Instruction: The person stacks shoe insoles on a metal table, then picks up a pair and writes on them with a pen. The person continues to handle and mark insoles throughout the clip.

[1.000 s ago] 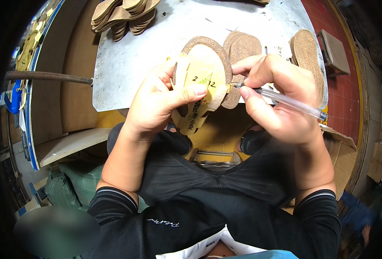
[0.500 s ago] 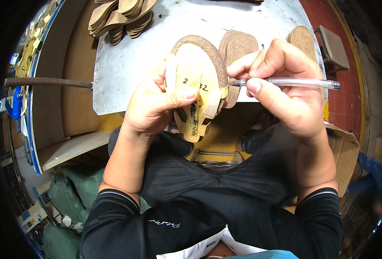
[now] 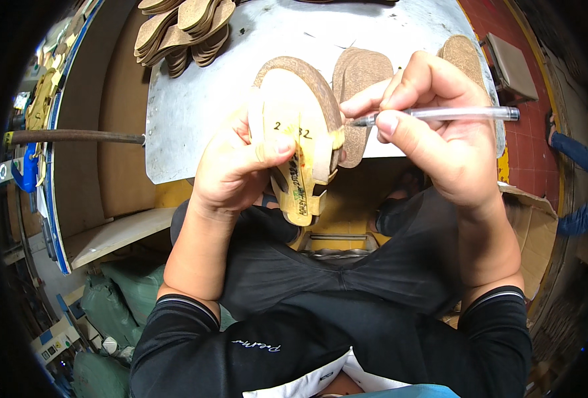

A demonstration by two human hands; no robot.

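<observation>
My left hand (image 3: 235, 158) is closed around a pale yellow sole-shaped template (image 3: 291, 93), its thumb lying flat on the face. The template has handwritten marks, side cut-outs and tape at the right edge. It lies over a brown cork sole (image 3: 317, 78), whose rim shows at the top and right; the rest is hidden. Between my right thumb and fingers is a clear pen (image 3: 463, 113), gripped by my right hand (image 3: 440, 136). Its dark tip points left, close to the sole's right edge; whether it touches, I cannot tell.
More cork soles (image 3: 366, 69) lie on the pale metal table (image 3: 194, 119) behind the work. Stacked cork pieces (image 3: 184, 30) stand at the far left, another sole (image 3: 463, 56) at the right. A brown rod (image 3: 75, 136) reaches the table's left edge. Another person's legs (image 3: 578, 156) show far right.
The template and sole have shifted slightly left and turned a little. The pen and my right hand have moved slightly left and up. Another person's legs at the right have moved farther into view.
</observation>
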